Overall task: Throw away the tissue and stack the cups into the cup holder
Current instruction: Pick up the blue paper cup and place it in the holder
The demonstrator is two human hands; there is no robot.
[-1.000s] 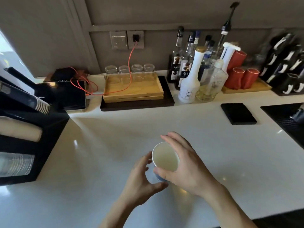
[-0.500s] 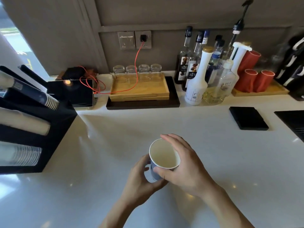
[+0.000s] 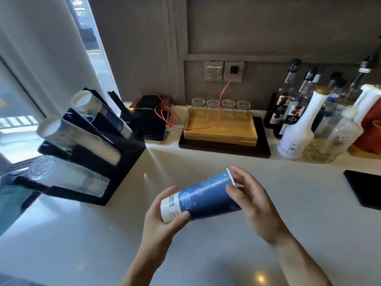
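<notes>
A blue paper cup [image 3: 203, 198] with a white base lies tilted on its side above the white counter [image 3: 82, 244]. Its base points lower left and its rim points upper right. My left hand [image 3: 162, 221] grips the base end. My right hand [image 3: 253, 201] holds the rim end with thumb and fingers. The black cup holder [image 3: 127, 162] stands at the left. It carries a stack of blue paper cups [image 3: 101, 112] on top, a white stack [image 3: 78, 137] in the middle and clear plastic cups [image 3: 66, 176] at the bottom. No tissue is in view.
A wooden tray [image 3: 220, 129] on a dark board with several upturned glasses stands at the back. Syrup bottles [image 3: 296, 129] crowd the back right. A black tablet [image 3: 154, 126] with a red cable sits behind the holder. A black mat [image 3: 365, 186] lies at right.
The cup has been tipped from upright onto its side between both hands. The view has swung left, bringing the cup holder into fuller view.
</notes>
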